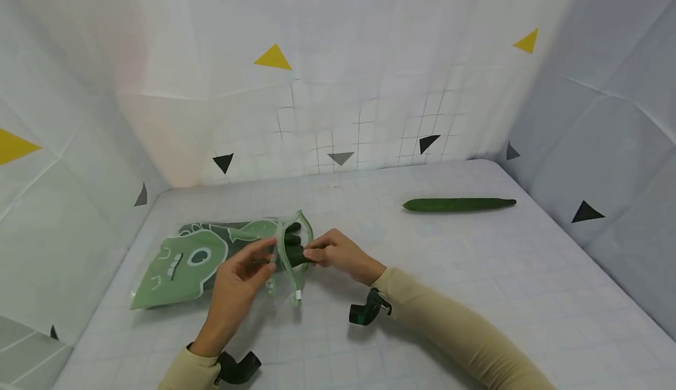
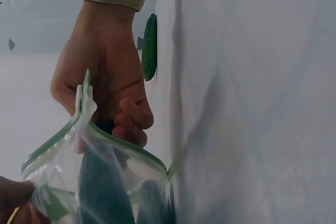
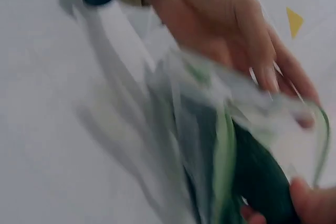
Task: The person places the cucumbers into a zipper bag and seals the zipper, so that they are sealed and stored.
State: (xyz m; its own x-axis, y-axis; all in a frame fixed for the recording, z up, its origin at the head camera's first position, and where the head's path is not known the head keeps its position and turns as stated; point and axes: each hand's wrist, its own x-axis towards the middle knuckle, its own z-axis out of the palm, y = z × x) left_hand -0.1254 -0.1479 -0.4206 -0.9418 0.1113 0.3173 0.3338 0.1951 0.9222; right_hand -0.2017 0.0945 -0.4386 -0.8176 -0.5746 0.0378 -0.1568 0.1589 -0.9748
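So there's a clear zip bag (image 1: 179, 267) with a green cartoon creature printed on it, big round eye and all, lying on the left part of the white surface (image 1: 443, 273). Its mouth faces right and gapes, with green strips (image 1: 286, 252) along both lips and a little white slider (image 1: 298, 295) at the near end.

The right hand (image 1: 338, 255) has thumb and fingers pinched on the end of a cucumber (image 1: 296, 255). That one sits partway in the bag, its end poking out at the mouth. Two more dark green ends (image 1: 292, 239) show just behind it, also in the opening.

The left hand (image 1: 240, 278) is at the bag just behind the mouth, thumb and index tip touching the plastic with a gap between them. Can't really tell if it's properly gripping the film or just steadying it.

Over at the back right there's a loose cucumber (image 1: 459, 204) lying sideways on the surface, well apart from the bag. Both arms have beige sleeves (image 1: 454, 331) and a black wrist camera (image 1: 364, 314) strapped on. The right wrist view is pretty blurry, fyi.
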